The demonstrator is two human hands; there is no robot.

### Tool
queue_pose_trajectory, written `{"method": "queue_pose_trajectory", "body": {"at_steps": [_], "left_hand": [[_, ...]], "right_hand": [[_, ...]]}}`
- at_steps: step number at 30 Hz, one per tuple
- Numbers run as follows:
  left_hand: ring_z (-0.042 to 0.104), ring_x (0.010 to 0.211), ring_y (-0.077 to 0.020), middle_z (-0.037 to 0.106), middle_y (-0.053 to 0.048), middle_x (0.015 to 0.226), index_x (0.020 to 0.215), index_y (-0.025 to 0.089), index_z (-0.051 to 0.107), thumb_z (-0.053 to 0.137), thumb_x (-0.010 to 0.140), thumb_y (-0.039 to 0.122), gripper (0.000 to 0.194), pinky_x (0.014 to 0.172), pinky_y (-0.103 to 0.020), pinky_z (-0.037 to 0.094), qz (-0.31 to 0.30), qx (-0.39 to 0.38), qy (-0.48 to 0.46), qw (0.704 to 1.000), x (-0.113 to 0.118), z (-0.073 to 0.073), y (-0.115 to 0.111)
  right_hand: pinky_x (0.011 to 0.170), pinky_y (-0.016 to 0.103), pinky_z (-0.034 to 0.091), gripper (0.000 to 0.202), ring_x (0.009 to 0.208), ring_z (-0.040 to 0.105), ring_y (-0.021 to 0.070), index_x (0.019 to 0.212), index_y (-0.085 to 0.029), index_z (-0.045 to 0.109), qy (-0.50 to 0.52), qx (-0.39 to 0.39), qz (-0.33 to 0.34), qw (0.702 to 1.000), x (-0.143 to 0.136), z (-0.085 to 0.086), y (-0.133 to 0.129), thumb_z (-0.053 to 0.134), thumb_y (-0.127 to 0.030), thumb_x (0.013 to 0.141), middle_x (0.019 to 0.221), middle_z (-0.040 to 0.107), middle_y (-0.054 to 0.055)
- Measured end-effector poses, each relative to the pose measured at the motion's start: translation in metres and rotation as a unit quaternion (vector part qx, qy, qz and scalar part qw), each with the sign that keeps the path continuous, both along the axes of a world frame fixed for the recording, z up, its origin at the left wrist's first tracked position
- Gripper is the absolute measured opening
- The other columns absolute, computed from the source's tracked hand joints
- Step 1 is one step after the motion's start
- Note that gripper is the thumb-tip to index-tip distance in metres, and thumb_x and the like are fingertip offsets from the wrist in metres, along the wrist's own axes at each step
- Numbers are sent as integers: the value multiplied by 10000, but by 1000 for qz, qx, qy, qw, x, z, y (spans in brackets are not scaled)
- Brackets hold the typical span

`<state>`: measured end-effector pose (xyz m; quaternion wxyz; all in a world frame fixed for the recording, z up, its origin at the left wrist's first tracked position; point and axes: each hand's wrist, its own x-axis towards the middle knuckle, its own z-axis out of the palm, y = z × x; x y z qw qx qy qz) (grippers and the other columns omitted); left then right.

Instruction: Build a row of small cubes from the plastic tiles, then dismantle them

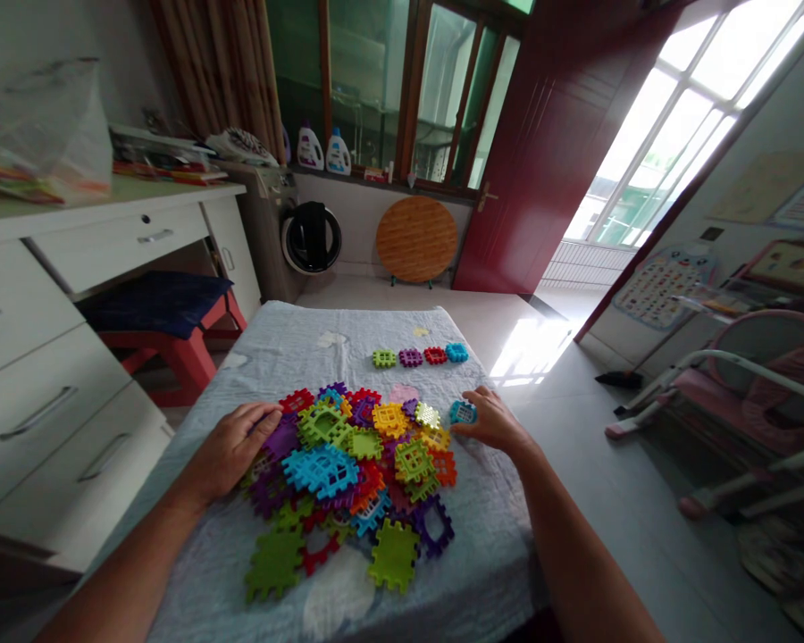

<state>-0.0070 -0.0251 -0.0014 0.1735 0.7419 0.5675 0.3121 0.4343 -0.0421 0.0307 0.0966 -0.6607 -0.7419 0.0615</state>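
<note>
A heap of colourful plastic interlocking tiles (364,444) with notched edges lies on the cloth-covered table. On its left side, my left hand (231,446) rests with fingers stretched out, touching the edge of the pile near a purple tile (281,438). My right hand (492,418), right of the heap, grips a small blue window-pattern tile (463,412) between thumb and fingers, at or just over the cloth. Beyond it runs a short row: a green tile (384,358), a purple tile (411,357), a red tile (435,355) and a blue tile (456,353).
A light blue patterned cloth (288,339) covers the table. To the left stand a red stool (194,362) with a dark top and a white desk (73,429). A washing machine (268,223) and a round wooden board (416,239) are behind; a pink chair (724,375) stands right.
</note>
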Motion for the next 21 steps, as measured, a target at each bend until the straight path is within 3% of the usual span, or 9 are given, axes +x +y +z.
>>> {"method": "queue_pose_trajectory", "body": {"at_steps": [6,13,16,21], "left_hand": [[584,1114,-235,668,-78,1131,1027,199,660,357,867,623,545,1024,-360,427,2,9,6,1000,-1,-1,1],[579,1120,-236,656,-73,1151,1054,210,652,385,873,611,514,1027,-358,421,-3,6,10,1000,-3,-3,1],[579,1121,-239,658,-69,1152,1057,222,652,404,866,614,501,1028,-357,422,-2,9,10,1000,-5,-6,1],[590,1115,-239,666,-48,1150,1056,252,660,422,857,612,475,1012,-346,446,3,21,22,1000,-6,-9,1]], "right_hand": [[846,319,387,417,901,520,223,1042,-176,650,-9,-25,19,999,4,0,6,707,-353,668,972,566,78],[828,312,395,473,912,506,228,1041,-167,629,-13,-53,47,997,12,-1,21,727,-293,595,974,562,75],[830,312,394,473,902,502,220,1058,-170,622,-20,-28,43,998,19,11,44,710,-265,603,984,554,72],[843,316,386,551,922,490,213,1181,-213,580,-7,40,-6,999,35,26,108,668,-215,636,1098,538,76]]}}
